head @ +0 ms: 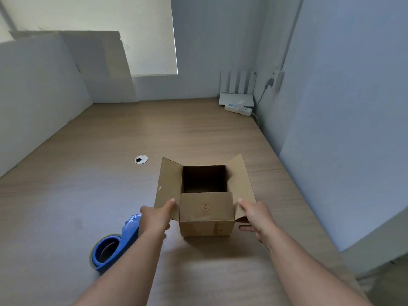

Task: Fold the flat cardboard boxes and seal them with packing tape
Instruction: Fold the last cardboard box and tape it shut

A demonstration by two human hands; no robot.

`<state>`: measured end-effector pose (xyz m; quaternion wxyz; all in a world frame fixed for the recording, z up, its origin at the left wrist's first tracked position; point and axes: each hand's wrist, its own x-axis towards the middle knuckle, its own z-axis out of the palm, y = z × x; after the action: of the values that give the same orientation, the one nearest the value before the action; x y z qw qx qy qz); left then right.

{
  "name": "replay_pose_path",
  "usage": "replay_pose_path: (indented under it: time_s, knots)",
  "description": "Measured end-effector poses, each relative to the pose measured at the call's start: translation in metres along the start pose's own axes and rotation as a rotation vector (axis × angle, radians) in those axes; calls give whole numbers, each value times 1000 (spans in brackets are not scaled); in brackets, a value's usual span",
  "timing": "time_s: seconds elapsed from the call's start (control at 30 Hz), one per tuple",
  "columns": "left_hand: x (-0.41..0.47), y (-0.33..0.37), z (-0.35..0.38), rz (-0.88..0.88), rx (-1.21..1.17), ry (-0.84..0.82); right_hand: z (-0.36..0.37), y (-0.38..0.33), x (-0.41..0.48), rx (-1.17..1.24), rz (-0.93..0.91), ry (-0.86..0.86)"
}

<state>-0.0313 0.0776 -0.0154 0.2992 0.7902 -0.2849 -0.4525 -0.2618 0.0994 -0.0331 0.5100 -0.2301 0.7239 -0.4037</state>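
Box (206, 214): brown corrugated cardboard, matt and faintly rough, with a red ink mark on the near flap and tape residue on the front wall.
Tabletop (99, 191): pale wood-grain surface, smooth, with a low sheen where the window light falls.
Tape dispenser (127, 234): blue plastic, glossy.
Cable grommet (141, 159): pale smooth ring, material not clear.
Leaning boards (39, 89): white, matt, ragged at the edges; foam or card, cannot be told.
Router (236, 99) and power strip (238, 109): white plastic, matt.
Walls (342, 85): plain matt finish.
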Motion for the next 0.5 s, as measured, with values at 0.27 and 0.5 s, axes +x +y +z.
replay_pose_path:
  time_s: [0.27, 0.5]
  knots:
    - [-6, 11, -9, 325, 592, 48, -2, -3, -5, -116, -16, 13]
    - [-18, 19, -26, 166, 330, -564, -7, -10, -19, -348, -48, -265]
